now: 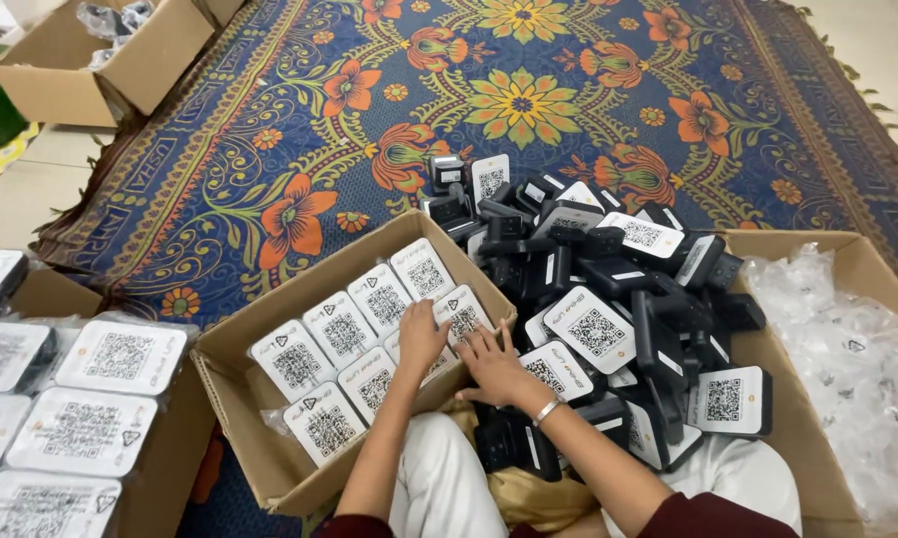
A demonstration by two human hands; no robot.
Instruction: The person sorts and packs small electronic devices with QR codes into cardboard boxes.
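2 rows of bagged white-faced units stand tilted on edge in our cardboard box, likely so more fit. Our left hand rests with fingers together on the near row's last unit. Our right hand lies flat beside it, fingers spread, nothing gripped, next to the loose black pile

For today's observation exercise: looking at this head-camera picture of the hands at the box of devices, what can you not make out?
- Head view: fingertips of both the left hand and right hand are hidden among the wrapped devices in the cardboard box.
- Lower layers of the black device pile: covered by upper ones.
- Left stack of packets: cut by the frame edge.
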